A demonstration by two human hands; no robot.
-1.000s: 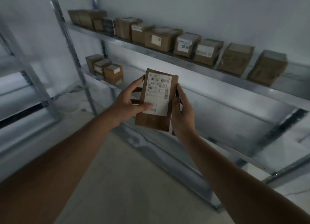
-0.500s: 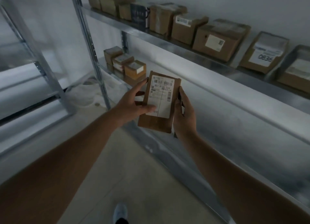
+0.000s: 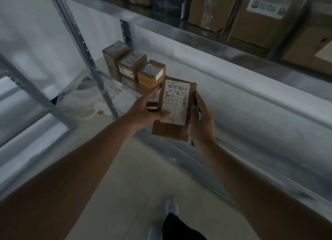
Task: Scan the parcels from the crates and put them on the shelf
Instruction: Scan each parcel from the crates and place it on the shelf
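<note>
A flat brown cardboard parcel [image 3: 173, 121] with a white barcode label faces up between both hands; the left hand [image 3: 143, 112] grips its left edge, thumb on the label; the right hand [image 3: 202, 122] clasps its right edge; just beyond the grip, three small brown boxes [image 3: 134, 65] sit on the grey metal shelf [image 3: 233, 103].

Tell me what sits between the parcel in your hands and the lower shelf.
Nothing visible blocks it. The parcel, held by the left hand and right hand, is just in front of the lower shelf, which looks bare to the right of the three small boxes at its left end.
</note>
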